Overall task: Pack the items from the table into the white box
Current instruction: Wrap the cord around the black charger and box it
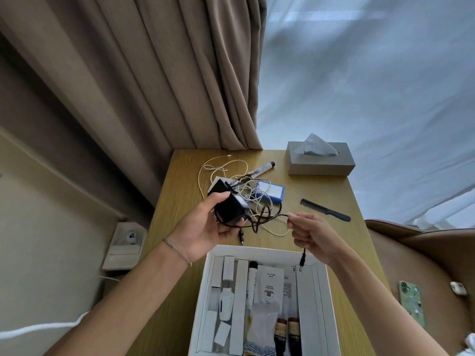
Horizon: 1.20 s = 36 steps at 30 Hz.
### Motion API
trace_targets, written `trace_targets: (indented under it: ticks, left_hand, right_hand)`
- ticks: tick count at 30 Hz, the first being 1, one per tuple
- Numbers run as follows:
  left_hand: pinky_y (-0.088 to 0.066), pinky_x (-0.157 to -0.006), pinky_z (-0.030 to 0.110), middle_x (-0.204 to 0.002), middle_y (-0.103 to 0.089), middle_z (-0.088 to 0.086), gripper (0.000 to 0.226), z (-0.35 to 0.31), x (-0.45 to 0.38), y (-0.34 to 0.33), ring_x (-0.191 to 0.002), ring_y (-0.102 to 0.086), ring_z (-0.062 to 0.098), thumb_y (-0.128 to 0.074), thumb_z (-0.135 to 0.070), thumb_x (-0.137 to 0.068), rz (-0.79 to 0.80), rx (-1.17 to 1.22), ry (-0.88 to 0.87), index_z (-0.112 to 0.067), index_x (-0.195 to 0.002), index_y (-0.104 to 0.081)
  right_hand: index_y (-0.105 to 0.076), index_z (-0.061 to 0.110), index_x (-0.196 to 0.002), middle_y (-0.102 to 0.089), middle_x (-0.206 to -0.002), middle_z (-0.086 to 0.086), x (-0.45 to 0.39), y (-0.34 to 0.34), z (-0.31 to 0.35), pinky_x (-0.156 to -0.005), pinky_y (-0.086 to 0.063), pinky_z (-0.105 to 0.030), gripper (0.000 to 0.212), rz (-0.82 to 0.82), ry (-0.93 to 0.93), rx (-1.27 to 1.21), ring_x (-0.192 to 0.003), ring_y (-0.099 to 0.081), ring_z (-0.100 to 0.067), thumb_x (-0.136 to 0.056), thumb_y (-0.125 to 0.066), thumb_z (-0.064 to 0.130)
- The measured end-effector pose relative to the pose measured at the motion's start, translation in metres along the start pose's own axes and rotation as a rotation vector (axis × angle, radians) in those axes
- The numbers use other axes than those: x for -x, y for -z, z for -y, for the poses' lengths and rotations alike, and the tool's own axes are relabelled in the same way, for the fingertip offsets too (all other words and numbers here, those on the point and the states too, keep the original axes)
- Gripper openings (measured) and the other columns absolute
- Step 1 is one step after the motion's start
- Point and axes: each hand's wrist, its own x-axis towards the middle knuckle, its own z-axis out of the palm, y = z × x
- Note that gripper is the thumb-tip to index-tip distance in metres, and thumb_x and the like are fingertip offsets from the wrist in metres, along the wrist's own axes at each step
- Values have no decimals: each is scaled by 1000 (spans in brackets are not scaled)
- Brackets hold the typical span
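My left hand (pixel 203 227) grips a black power adapter (pixel 230 210) above the wooden table (pixel 180 191). Its black cable (pixel 267 218) runs to my right hand (pixel 312 237), which pinches it; the barrel plug (pixel 301 264) dangles over the white box (pixel 322 304). The box sits open at the near edge, holding several small white cartons, a white device, packets and dark bottles. On the table behind lie a tangled cream cable (pixel 223 167), a blue and white box (pixel 271 191), a marker pen (pixel 262 169) and a black comb (pixel 325 210).
A grey tissue box (pixel 320 163) stands at the back right corner. Brown curtains hang behind the table. A brown chair at right carries a phone (pixel 411 303) and an earbud case (pixel 458 287). A wall socket unit (pixel 127 242) sits left of the table.
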Motion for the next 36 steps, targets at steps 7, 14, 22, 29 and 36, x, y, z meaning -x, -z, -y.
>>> trace_targets:
  ticks: [7,14,22,29,36]
  left_hand:
    - [-52,-74,37,-100,-67,12,48,-6,-3,3,-77,-64,24,-68,-42,-84,-19,7,36,-14,-122,-61]
    - [-56,-68,35,-109,-67,13,41,-10,1,4,-82,-68,23,-64,-37,-86,-11,-2,5,-14,-120,-68]
    - [-62,-73,35,-112,-72,19,47,-3,3,-28,-98,-71,30,-64,-33,-84,35,-88,-87,-3,-120,-65]
    - [-52,-86,40,-109,-70,19,45,-6,12,-26,-101,-62,27,-66,-34,-86,-29,-280,-206,-2,-118,-68]
    - [-40,-67,28,-85,-62,11,58,-3,17,-18,-75,-54,16,-66,-39,-82,16,-491,-260,11,-110,-65]
  right_hand:
    - [-68,9,-78,-28,-54,2,-1,19,8,-45,-26,-24,27,-276,32,25,-49,-24,-14,-99,-58,21]
    - [-73,10,-76,-57,-55,4,-4,43,10,-67,-48,-35,28,-651,85,331,-59,-50,-17,-99,-61,19]
    - [-57,42,-132,-65,-132,16,1,-58,30,-112,-43,-33,60,208,196,622,-127,-57,-7,-83,-75,12]
    - [-57,-8,-82,-27,-61,-15,9,-67,26,-75,-50,-44,41,492,169,208,-55,-30,-21,-97,-62,30]
    - [-68,11,-79,-37,-65,-20,-7,-58,30,-63,-45,-28,17,282,39,249,-57,-38,-21,-93,-58,13]
